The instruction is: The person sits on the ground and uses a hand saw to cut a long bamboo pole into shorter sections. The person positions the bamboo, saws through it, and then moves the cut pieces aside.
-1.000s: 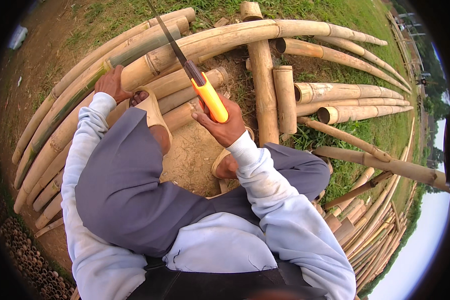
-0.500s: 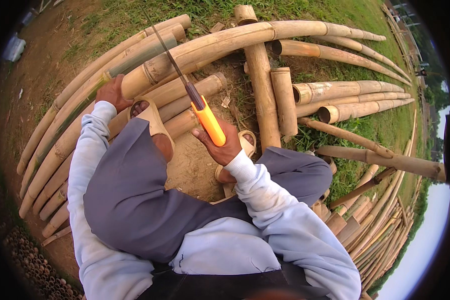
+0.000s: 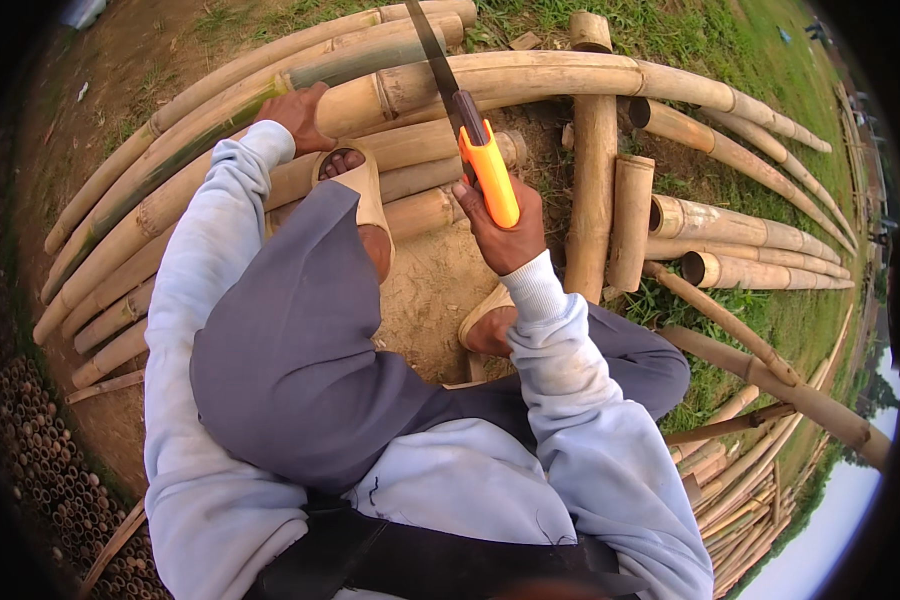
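Note:
A hand saw with an orange handle (image 3: pixel 489 182) is in my right hand (image 3: pixel 510 228), whose fingers are wrapped round the grip. Its dark blade (image 3: pixel 432 45) lies across a thick tan bamboo pole (image 3: pixel 530 76), running past it toward the upper edge of the view. My left hand (image 3: pixel 298 115) is closed over the same pole, left of the blade. Just below that hand, my left foot in a beige sandal (image 3: pixel 368 195) rests on the bamboo. Whether the blade has cut into the pole cannot be made out.
An upright-looking bamboo piece (image 3: pixel 594 170) passes under the pole, with a short bamboo length (image 3: pixel 630 222) beside it. More poles (image 3: pixel 750 230) lie on grass at right. Stacked bamboo (image 3: pixel 55 470) shows at lower left, and a slanting pole (image 3: pixel 780 385) crosses at right.
The view has swung, so the scene sits further right. My right hand and the saw handle are closer to the pole, and more of the blade's flat shows. My left hand keeps its hold.

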`<state>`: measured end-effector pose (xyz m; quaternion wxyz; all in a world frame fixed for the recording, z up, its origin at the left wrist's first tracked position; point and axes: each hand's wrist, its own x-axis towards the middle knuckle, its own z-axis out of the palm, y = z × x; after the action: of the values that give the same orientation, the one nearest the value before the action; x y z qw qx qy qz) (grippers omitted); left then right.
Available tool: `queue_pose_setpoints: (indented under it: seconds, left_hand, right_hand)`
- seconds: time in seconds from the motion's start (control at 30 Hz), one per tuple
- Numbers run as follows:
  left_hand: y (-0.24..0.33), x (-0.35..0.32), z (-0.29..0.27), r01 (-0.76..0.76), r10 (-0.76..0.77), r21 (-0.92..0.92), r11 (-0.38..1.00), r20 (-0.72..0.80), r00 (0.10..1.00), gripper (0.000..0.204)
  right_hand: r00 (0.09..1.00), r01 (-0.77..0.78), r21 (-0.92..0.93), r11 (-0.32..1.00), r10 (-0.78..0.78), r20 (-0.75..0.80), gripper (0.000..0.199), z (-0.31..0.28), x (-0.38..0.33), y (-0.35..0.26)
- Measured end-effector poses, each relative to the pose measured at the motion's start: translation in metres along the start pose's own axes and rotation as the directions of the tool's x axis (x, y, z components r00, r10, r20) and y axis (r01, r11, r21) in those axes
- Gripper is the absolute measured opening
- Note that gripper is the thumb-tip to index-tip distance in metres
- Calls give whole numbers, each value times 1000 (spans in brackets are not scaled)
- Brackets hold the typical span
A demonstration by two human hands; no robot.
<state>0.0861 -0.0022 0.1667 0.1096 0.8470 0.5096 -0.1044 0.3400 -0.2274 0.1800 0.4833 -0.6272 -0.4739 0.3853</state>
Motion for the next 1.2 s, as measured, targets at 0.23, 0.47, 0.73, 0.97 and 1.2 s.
queue_pose_setpoints:
  seconds: [0.23, 0.47, 0.73, 0.97, 1.2]
  left_hand:
    - [-10, 2, 9, -47, 47, 4, 999, -53, 997, 73]
    - [-4, 4, 2, 11, -12, -22, 1000, -27, 1000, 77]
    - [-14, 6, 11, -29, 27, -39, 999, -40, 999, 75]
    - [-10, 13, 10, 18, -19, -67, 998, -27, 999, 73]
    - [-10, -1, 5, -31, 32, 29, 999, -27, 999, 76]
  right_hand:
    - [1000, 11, -154, 988, -14, -19, 32, -43, -155, -46]
    - [992, 120, -34, 992, -119, 39, 20, -8, -7, -3]
    - [993, -113, -128, 985, 110, -31, 9, -49, -159, -45]
    - [997, -80, -81, 994, 82, 17, 18, -40, -73, -26]
    - [999, -16, 0, 1000, 16, -40, 24, -6, -40, -15]
